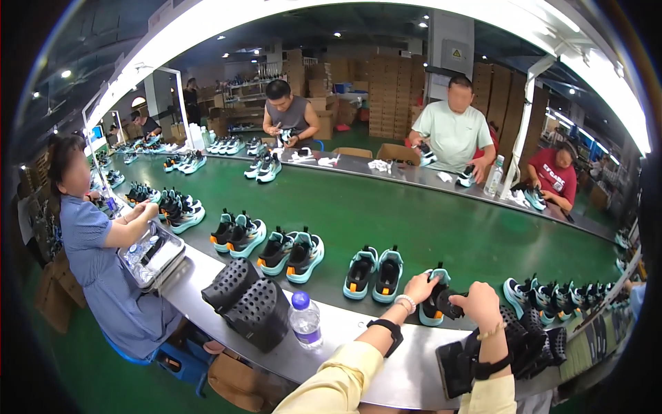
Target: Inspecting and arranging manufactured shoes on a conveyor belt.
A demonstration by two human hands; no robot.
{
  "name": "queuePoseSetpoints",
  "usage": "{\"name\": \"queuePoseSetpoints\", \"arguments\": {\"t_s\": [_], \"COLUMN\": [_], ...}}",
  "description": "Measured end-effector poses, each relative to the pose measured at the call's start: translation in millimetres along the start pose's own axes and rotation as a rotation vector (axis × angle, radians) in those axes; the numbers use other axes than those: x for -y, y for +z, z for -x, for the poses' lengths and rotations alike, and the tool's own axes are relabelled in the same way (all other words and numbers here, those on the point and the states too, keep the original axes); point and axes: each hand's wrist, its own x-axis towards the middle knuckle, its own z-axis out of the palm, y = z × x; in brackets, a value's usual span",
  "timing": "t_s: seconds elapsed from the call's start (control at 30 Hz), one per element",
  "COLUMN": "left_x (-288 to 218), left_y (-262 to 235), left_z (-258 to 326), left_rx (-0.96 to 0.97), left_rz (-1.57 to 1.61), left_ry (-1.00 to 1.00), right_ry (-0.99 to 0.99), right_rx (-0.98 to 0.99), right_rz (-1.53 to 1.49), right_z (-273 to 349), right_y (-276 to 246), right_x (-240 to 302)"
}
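A black, mint and orange sneaker (430, 314) stands at the near edge of the green belt, in front of me. My left hand (419, 288) is closed on the upper part of this sneaker, fingers at its collar. Beside it, my right hand (480, 303) is closed round a small dark piece (453, 303) at the sneaker's right side; its kind is partly hidden by the fingers. Just left of my hands a pair of matching sneakers (388, 276) rests on the belt.
Black perforated shoe-shaped forms (256, 310) are stacked on the metal ledge (358, 331), near a water bottle (305, 321). More dark forms (527, 338) and a phone-like black slab (452, 369) lie by my right forearm. Sneakers line the green belt (358, 200); co-workers handle shoes across it.
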Motion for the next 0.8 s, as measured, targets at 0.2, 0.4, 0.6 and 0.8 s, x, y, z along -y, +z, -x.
{"name": "queuePoseSetpoints", "arguments": {"t_s": [0.2,0.4,0.6,0.8], "left_x": [4.2,3.8,5.8,11.5], "left_y": [-6.7,-5.8,-13.4,-8.3], "left_z": [-6.6,-10.8,-4.2,-2.6], "left_rx": [0.031,0.007,0.051,0.039], "left_rz": [0.034,0.05,0.03,0.019], "left_ry": [-0.07,-0.102,-0.114,-0.078], "right_ry": [0.064,0.065,-0.002,0.037], "right_rx": [0.371,0.474,0.354,-0.018], "right_rz": [-0.108,-0.228,-0.057,-0.009], "right_z": [-64.3,-72.3,-85.3,-64.3], "right_y": [12.2,17.7,60.3,131.9], "right_x": [-5.4,-12.0,-12.3,2.5]}}
